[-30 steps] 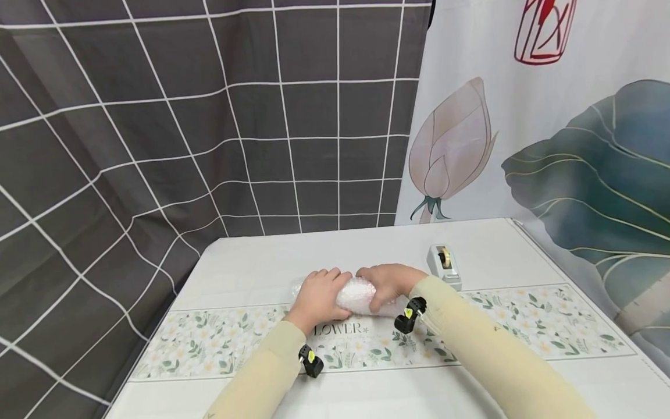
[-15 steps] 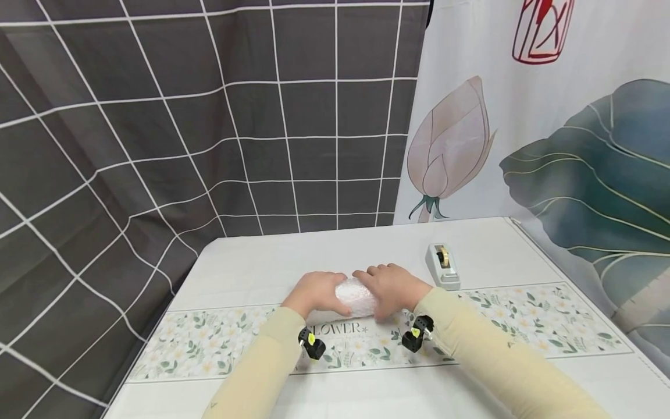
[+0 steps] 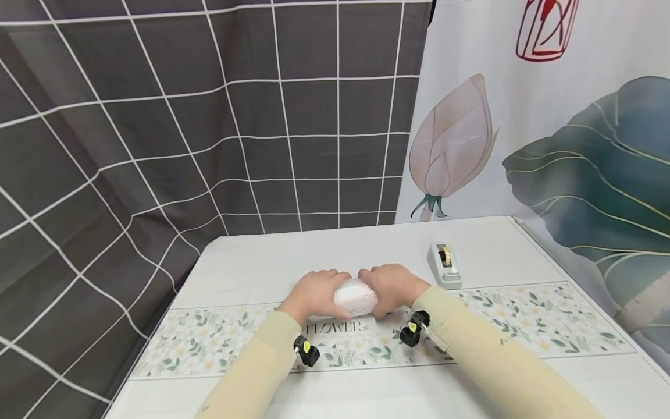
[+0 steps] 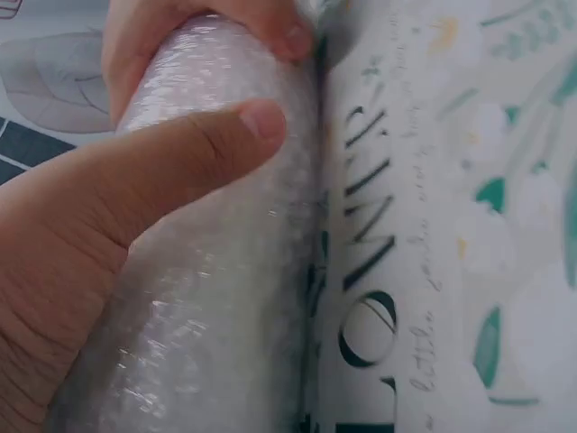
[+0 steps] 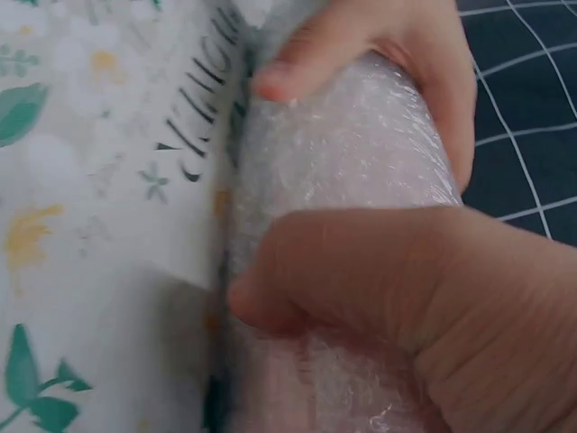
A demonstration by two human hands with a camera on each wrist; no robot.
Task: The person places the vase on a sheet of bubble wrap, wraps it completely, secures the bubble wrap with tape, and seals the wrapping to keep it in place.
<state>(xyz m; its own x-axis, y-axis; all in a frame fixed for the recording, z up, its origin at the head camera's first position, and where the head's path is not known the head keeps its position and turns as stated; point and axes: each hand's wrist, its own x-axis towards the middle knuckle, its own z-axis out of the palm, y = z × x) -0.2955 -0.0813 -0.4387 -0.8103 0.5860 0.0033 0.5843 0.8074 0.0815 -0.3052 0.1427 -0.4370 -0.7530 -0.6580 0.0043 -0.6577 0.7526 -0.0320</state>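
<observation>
A roll of clear bubble wrap (image 3: pixel 356 297) lies crosswise on the table, with something pinkish showing faintly through its layers. My left hand (image 3: pixel 316 295) grips its left part, the thumb on the near side and the fingers over the far side. On the right part, my right hand (image 3: pixel 392 288) holds it in the same way. Seen from the left wrist, the bubble wrap (image 4: pixel 216 271) passes under the left thumb. In the right wrist view the right thumb presses on the bubble wrap (image 5: pixel 343 153), and the other hand is beyond it. What is wrapped inside cannot be made out.
A white tape dispenser (image 3: pixel 444 266) with a yellowish roll stands behind and right of the hands. The table (image 3: pixel 272 256) has a cloth with a flowered band. A dark grid curtain (image 3: pixel 314 116) and a white flower-print curtain (image 3: pixel 455 145) hang behind.
Both hands have shifted their grip along and over the roll, and it has turned slightly between them. The tape dispenser has stayed put.
</observation>
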